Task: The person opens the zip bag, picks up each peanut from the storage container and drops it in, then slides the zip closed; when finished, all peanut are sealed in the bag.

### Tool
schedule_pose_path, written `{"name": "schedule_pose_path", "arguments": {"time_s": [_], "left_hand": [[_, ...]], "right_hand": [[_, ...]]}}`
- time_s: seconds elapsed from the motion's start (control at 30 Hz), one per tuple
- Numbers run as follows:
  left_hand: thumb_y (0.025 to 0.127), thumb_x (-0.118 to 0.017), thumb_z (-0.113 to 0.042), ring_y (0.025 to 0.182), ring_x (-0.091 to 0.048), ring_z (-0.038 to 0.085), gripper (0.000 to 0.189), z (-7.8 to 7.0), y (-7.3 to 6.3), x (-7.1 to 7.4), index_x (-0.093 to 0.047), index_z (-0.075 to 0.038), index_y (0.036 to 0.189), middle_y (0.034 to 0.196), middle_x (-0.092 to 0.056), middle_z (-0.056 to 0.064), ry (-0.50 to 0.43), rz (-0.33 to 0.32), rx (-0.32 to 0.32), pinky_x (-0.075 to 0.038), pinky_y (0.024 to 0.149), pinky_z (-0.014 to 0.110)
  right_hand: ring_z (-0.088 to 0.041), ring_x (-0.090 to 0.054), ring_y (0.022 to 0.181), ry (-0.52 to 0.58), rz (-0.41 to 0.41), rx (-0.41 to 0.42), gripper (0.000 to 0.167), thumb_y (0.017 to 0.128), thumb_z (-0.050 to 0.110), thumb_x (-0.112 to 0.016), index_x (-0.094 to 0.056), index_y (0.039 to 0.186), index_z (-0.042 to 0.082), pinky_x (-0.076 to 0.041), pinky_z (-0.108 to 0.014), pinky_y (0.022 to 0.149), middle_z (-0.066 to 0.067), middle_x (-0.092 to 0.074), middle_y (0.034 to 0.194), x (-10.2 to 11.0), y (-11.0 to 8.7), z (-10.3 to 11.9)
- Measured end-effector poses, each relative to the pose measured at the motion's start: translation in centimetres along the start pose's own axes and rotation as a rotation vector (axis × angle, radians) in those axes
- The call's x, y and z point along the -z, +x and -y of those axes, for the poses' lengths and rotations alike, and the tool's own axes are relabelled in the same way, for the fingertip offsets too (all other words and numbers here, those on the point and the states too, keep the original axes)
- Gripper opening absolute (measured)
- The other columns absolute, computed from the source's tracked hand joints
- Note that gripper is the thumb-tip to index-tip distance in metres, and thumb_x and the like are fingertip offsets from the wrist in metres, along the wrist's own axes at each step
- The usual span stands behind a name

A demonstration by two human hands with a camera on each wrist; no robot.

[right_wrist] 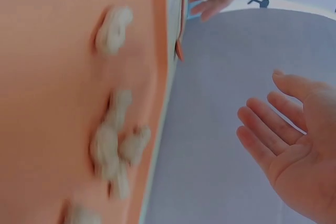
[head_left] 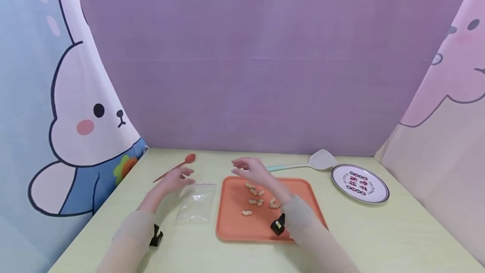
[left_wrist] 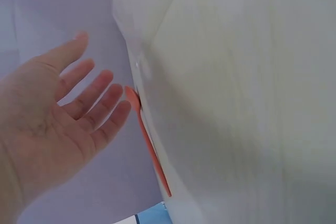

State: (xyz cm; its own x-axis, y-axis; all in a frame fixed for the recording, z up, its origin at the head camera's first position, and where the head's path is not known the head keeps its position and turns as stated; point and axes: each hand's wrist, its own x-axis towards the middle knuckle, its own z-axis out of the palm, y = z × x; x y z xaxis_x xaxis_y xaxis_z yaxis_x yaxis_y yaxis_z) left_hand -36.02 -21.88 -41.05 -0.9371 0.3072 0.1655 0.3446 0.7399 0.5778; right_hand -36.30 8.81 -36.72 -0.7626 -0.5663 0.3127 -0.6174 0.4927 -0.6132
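My left hand (head_left: 175,180) hovers above the table beside a clear plastic zip bag (head_left: 196,205), its fingers relaxed and holding nothing. Behind it lies a red spoon (head_left: 190,158), partly covered by the hand in the head view; the left wrist view shows the spoon (left_wrist: 147,139) beyond the fingertips. Over the far part of an orange tray (head_left: 231,226) my right hand (head_left: 251,169) is raised, with loosely bent fingers and nothing in them. Several peanuts (head_left: 246,213) in their shells lie scattered on the tray; the right wrist view shows some peanuts (right_wrist: 113,30) up close, blurred.
Behind the tray lies a spatula (head_left: 322,160) with a pale head and turquoise handle, its handle end hidden by the right hand. A white plate (head_left: 360,183) with a dark rim and printed lettering is at the right. A purple curtain (head_left: 242,62) closes off the table's back.
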Motion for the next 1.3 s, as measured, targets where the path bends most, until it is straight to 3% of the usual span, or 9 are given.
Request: {"name": "schedule_pose_path", "arguments": {"time_s": [0.2,0.33,0.53,0.77,0.83,0.97,1.17,1.3], "left_hand": [[0.085,-0.067,-0.015,0.108,-0.056,0.04,0.044,0.6,-0.1,-0.6,-0.056,0.006,0.122,0.121,-0.058,0.026,-0.015,0.061,0.04,-0.047,0.093,0.05],[0.08,-0.072,-0.013,0.107,-0.056,0.039,0.046,0.8,0.0,-1.0,-0.057,0.005,0.12,0.119,-0.059,0.024,-0.009,0.089,0.032,-0.045,0.095,0.05],[0.073,-0.075,-0.005,0.092,-0.06,0.029,0.042,0.9,0.0,-1.1,-0.062,0.007,0.111,0.099,-0.065,0.018,0.038,0.104,-0.01,-0.049,0.087,0.043],[0.076,-0.071,-0.001,0.073,-0.053,0.013,0.012,0.5,-0.1,-1.1,-0.067,0.001,0.088,0.08,-0.063,0.005,0.051,0.111,-0.009,-0.047,0.07,0.029],[0.079,-0.069,-0.001,0.073,-0.053,0.012,0.006,0.4,-0.1,-1.2,-0.066,-0.002,0.084,0.079,-0.064,0.003,0.047,0.103,-0.023,-0.047,0.069,0.028],[0.082,-0.067,-0.004,0.077,-0.056,0.011,0.003,0.2,0.2,-1.1,-0.065,-0.003,0.083,0.082,-0.066,0.002,0.04,0.083,-0.111,-0.048,0.07,0.027],[0.086,-0.065,-0.008,0.076,-0.056,0.011,0.007,-1.5,0.3,-0.3,-0.065,-0.001,0.085,0.081,-0.065,0.002,-0.005,0.059,-0.109,-0.048,0.069,0.027],[0.085,-0.066,-0.007,0.076,-0.056,0.011,0.005,-2.3,0.3,0.2,-0.067,-0.002,0.086,0.081,-0.066,0.001,0.001,0.025,-0.159,-0.048,0.069,0.026]], "right_hand": [[-0.021,-0.062,0.105,0.04,0.064,-0.031,0.037,0.093,0.025,-0.059,-0.058,0.126,0.009,-0.052,-0.028,0.089,-0.01,-0.065,0.117,-2.2,1.2,0.4],[-0.021,-0.063,0.104,0.037,0.093,-0.031,0.036,0.092,0.024,-0.061,-0.059,0.124,0.008,-0.052,-0.027,0.089,-0.01,-0.065,0.116,-3.4,1.8,0.5],[-0.021,-0.063,0.103,0.014,0.132,-0.01,0.036,0.091,0.023,-0.061,-0.06,0.124,0.006,-0.052,-0.028,0.09,-0.011,-0.065,0.115,-4.7,2.2,0.8],[-0.02,-0.062,0.106,0.001,0.185,-0.064,0.038,0.091,0.025,-0.061,-0.059,0.125,0.008,-0.05,-0.027,0.091,-0.011,-0.064,0.119,-5.5,2.3,1.2],[-0.02,-0.061,0.108,-0.006,0.196,-0.073,0.037,0.092,0.025,-0.06,-0.059,0.126,0.009,-0.05,-0.028,0.092,-0.011,-0.063,0.121,-5.6,2.3,1.3],[-0.02,-0.06,0.11,-0.018,0.205,-0.085,0.036,0.093,0.022,-0.058,-0.058,0.127,0.008,-0.05,-0.028,0.093,-0.01,-0.062,0.124,-5.9,2.3,1.3],[-0.015,-0.065,0.097,0.022,0.186,-0.126,0.029,0.093,0.017,-0.059,-0.065,0.119,0.008,-0.053,-0.021,0.076,-0.005,-0.068,0.111,-6.0,2.5,1.5],[-0.012,-0.067,0.081,0.079,0.158,-0.159,0.022,0.092,0.019,-0.06,-0.071,0.109,0.01,-0.052,-0.019,0.065,-0.002,-0.072,0.094,-6.1,2.6,1.7]]}}
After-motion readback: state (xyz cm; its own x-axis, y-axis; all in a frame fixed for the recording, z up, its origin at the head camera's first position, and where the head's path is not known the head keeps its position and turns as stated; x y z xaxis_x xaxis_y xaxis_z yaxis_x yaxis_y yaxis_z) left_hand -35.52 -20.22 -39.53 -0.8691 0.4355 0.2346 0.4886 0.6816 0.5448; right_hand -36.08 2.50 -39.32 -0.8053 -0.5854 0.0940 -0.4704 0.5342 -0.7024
